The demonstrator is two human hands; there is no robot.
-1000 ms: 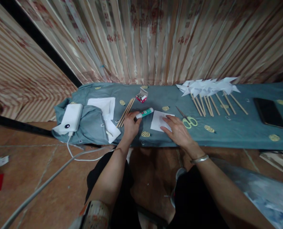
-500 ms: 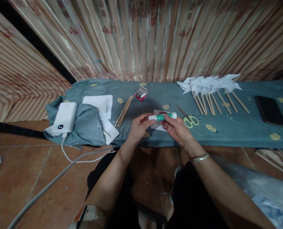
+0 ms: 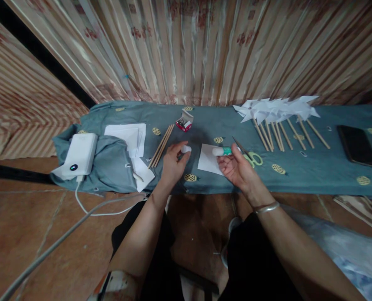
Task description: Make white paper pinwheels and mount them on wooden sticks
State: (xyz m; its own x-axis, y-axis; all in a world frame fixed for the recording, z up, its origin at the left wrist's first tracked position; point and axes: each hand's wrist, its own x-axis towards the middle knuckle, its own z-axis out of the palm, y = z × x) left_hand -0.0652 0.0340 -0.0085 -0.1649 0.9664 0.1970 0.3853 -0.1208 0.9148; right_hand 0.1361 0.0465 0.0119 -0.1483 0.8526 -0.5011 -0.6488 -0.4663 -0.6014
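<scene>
Between the thumb and fingers of my left hand (image 3: 173, 165) is a white cap (image 3: 186, 149). My right hand (image 3: 238, 170) is closed around a green and white glue stick (image 3: 222, 151), its bare white end pointing left. Beneath the glue stick, a sheet of white paper (image 3: 208, 159) lies on the blue-green cloth (image 3: 204, 121), partly covered by my right hand. Scissors (image 3: 254, 159) with light green handles lie just beyond my right hand. Close to my left hand rest several wooden sticks (image 3: 162, 146) and a small open red box (image 3: 183, 122) of tiny metal pieces.
Several white paper pinwheels (image 3: 276, 110) on wooden sticks lie at the back right. A black phone (image 3: 357, 145) rests at the far right. On the left are folded white papers (image 3: 126, 133) and a white power bank (image 3: 80, 154) with a cable (image 3: 88, 211). A curtain (image 3: 186, 50) hangs behind.
The cap has come off the glue stick. My left hand has moved left with the cap, while my right hand has shifted slightly right with the glue stick, uncovering more of the paper.
</scene>
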